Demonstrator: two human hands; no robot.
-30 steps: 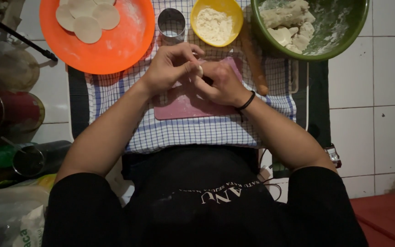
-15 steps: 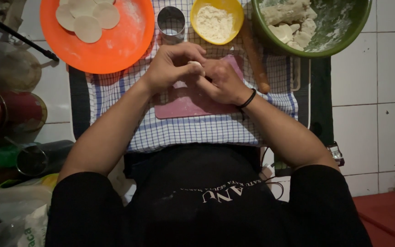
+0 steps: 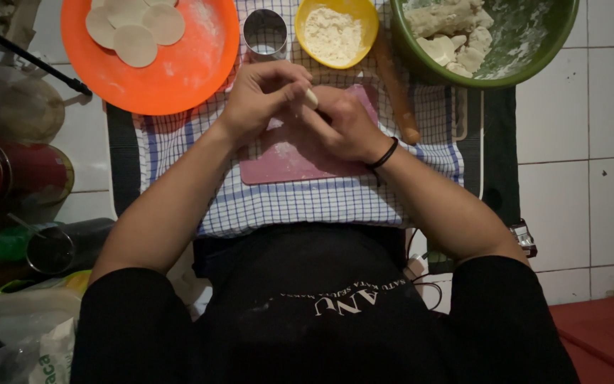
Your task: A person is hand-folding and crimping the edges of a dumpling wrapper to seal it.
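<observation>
dough piece (image 3: 310,97): pinched between fingers of left hand (image 3: 261,92) and right hand (image 3: 342,124), both clamped on it, above pink board (image 3: 286,160).

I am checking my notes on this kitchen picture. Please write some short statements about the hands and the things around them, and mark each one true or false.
1. Both hands, the left hand and the right hand, pinch a small piece of dough together. True.
2. The orange plate holds flat round dough discs. True.
3. The yellow bowl is full of water. False: it holds white flour.
4. The rolling pin lies left of the orange plate. False: it lies between the yellow bowl and the green bowl.
5. The right wrist wears a black band. True.
</observation>
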